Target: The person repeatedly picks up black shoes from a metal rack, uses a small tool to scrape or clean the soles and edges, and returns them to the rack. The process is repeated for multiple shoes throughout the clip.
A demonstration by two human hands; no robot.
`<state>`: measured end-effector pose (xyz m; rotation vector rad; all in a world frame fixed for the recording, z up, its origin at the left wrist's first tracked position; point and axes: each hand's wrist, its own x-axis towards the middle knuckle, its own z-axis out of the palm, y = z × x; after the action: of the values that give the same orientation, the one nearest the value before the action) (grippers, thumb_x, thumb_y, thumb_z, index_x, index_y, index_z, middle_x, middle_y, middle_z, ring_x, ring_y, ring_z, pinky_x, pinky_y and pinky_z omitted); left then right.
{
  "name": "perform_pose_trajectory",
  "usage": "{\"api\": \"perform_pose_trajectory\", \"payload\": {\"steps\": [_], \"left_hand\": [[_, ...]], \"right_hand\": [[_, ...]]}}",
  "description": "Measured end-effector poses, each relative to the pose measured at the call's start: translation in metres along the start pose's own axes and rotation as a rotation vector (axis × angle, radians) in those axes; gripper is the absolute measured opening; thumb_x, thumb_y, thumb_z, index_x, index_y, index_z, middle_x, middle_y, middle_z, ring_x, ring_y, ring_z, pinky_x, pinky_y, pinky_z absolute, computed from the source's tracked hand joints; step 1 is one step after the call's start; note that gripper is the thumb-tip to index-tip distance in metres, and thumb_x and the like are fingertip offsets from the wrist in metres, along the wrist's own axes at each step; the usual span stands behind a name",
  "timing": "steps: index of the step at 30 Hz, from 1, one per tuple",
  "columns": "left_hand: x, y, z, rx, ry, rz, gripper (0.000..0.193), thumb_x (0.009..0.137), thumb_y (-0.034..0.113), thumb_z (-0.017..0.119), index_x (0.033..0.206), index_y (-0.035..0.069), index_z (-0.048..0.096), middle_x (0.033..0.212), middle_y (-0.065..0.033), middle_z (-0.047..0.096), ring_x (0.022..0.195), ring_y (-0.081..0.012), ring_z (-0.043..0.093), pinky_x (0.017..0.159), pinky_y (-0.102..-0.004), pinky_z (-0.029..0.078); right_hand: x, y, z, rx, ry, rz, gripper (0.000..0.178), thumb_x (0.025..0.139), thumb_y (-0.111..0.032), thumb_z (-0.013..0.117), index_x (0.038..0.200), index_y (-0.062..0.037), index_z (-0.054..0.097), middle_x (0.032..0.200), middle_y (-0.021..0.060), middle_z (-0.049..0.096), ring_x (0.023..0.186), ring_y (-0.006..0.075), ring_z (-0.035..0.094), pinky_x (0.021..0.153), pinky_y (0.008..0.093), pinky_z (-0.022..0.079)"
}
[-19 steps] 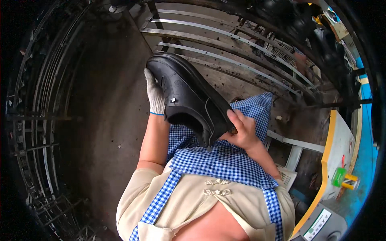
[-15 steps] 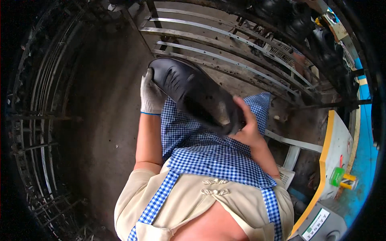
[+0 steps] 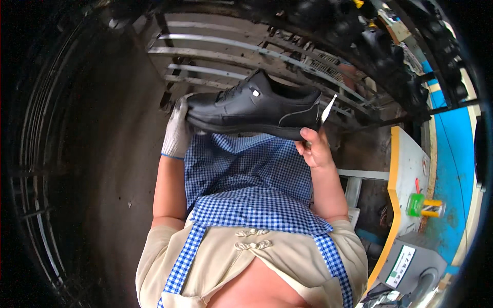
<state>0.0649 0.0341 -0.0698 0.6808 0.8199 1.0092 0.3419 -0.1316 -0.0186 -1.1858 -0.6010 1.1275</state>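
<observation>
Black low-cut leather-look shoe (image 3: 246, 113) was held roughly level, sole down, above the blue-and-white checked cloth apron (image 3: 251, 208). White-knit-gloved left hand (image 3: 177, 126) gripped the toe, bare right hand (image 3: 315, 149) the heel — good two-end support. White pointed strip (image 3: 327, 109) beside the heel — best kept off the upper.

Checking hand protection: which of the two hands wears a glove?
The left hand, at the toe of the black low-top shoe: it wears a white knit glove with a blue cuff edge. The right hand, at the heel, is bare.
</observation>
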Motion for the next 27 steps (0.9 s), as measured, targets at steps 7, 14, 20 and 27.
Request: {"api": "perform_pose_trajectory", "payload": {"steps": [7, 14, 20, 27], "left_hand": [[0.037, -0.033, -0.013, -0.135, -0.224, 0.03, 0.035, 0.099, 0.035, 0.052, 0.124, 0.01, 0.053, 0.084, 0.0018, 0.054, 0.072, -0.0103, 0.053, 0.06, -0.0271, 0.048], [-0.004, -0.026, -0.016, -0.022, 0.041, -0.048, 0.025, 0.094, 0.017, 0.058, 0.118, 0.01, 0.057, 0.088, -0.0073, 0.063, 0.072, -0.018, 0.063, 0.053, -0.0323, 0.056], [-0.022, -0.05, -0.031, 0.072, -0.076, 0.036, 0.023, 0.093, 0.019, 0.059, 0.114, 0.009, 0.059, 0.092, -0.0057, 0.062, 0.075, -0.0175, 0.062, 0.06, -0.0345, 0.056], [-0.034, -0.039, -0.025, -0.039, 0.008, -0.078, 0.018, 0.094, 0.019, 0.06, 0.109, 0.01, 0.06, 0.078, -0.0052, 0.062, 0.065, -0.0154, 0.061, 0.054, -0.032, 0.056]], "right_hand": [[-0.028, -0.128, -0.028, 0.188, 0.051, -0.649, 0.059, 0.069, -0.023, 0.072, 0.121, -0.0027, 0.054, 0.1, 0.0091, 0.065, 0.062, 0.0203, 0.062, 0.045, 0.025, 0.05], [-0.006, -0.325, 0.023, -0.177, 0.48, -1.625, 0.04, 0.082, -0.022, 0.072, 0.111, 0.0, 0.055, 0.092, 0.0098, 0.064, 0.054, 0.0163, 0.06, 0.042, 0.0269, 0.047], [0.058, -0.454, 0.04, -0.541, 0.62, -1.651, 0.084, 0.071, -0.04, 0.084, 0.13, 0.0052, 0.043, 0.095, 0.0145, 0.068, 0.054, 0.0175, 0.066, 0.051, 0.0263, 0.053], [0.085, -0.503, 0.042, -0.823, 0.914, -1.15, 0.088, 0.067, -0.077, 0.065, 0.101, 0.004, 0.066, 0.07, 0.0098, 0.069, 0.054, 0.0154, 0.064, 0.061, 0.0271, 0.05]]}}
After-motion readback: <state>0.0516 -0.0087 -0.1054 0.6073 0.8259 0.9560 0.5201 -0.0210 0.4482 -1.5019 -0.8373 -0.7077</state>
